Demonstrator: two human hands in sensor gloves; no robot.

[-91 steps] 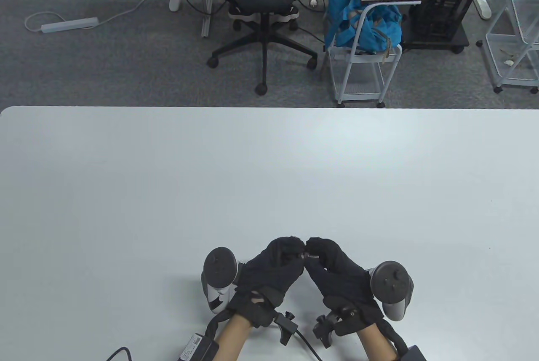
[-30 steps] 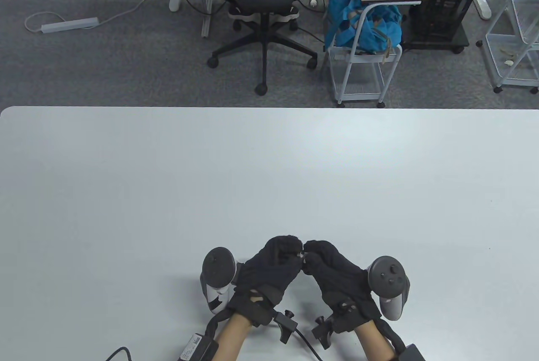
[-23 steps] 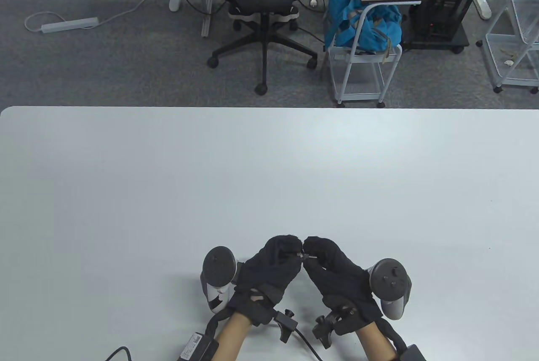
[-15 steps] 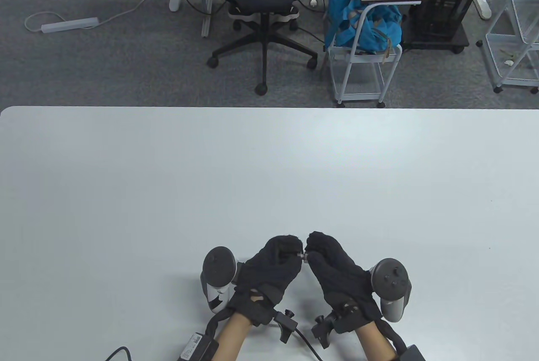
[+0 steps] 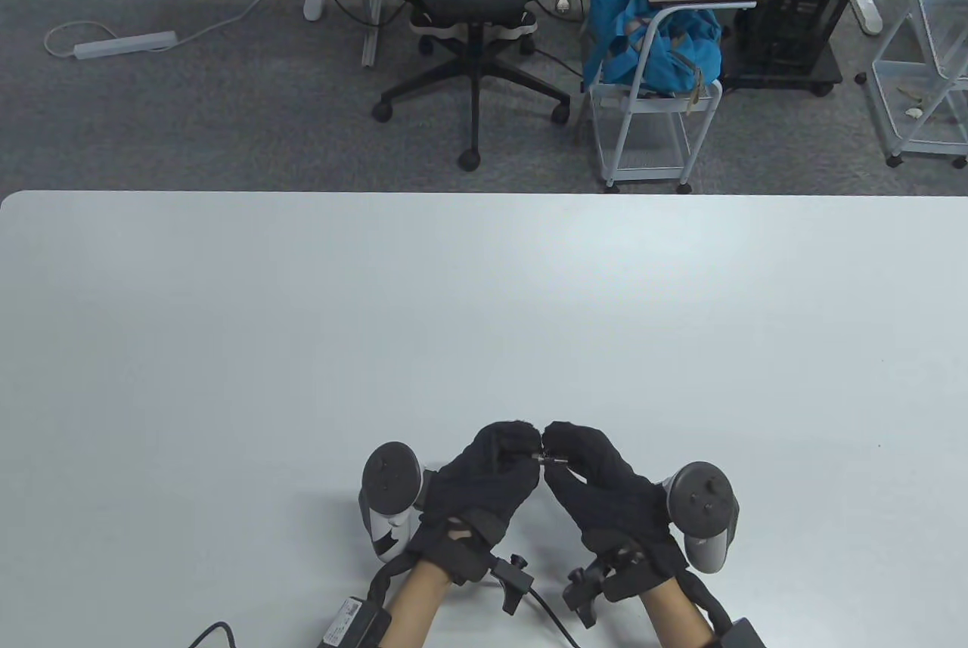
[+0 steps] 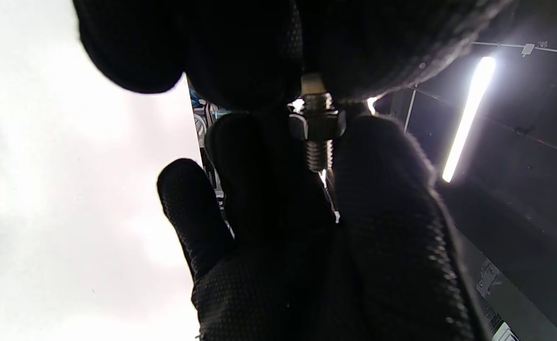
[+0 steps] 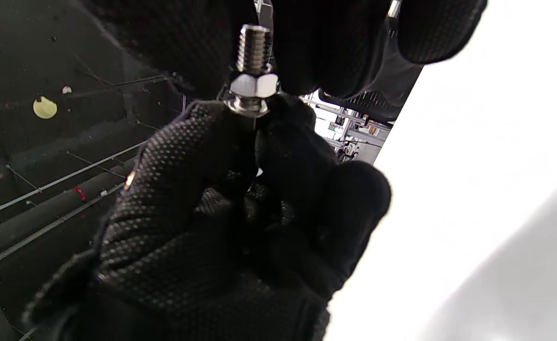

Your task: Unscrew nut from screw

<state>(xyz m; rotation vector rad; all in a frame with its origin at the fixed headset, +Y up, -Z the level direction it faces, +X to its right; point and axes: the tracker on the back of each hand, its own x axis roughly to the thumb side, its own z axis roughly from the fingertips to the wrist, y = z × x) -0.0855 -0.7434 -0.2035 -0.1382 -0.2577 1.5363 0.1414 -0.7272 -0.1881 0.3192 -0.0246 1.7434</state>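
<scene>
Left hand (image 5: 484, 478) and right hand (image 5: 605, 485) meeting fingertip to fingertip above table (image 5: 484, 300), at 6 o'clock of table view. Screw (image 5: 549, 460) held level between them, clear of table surface. Nut (image 7: 253, 85) threaded partway along screw, bare thread showing on both sides. Fingers (image 7: 183, 156) of one hand pinching nut; other hand's fingers (image 6: 254, 61) pinching screw end. Which hand holds which: cannot tell.
</scene>
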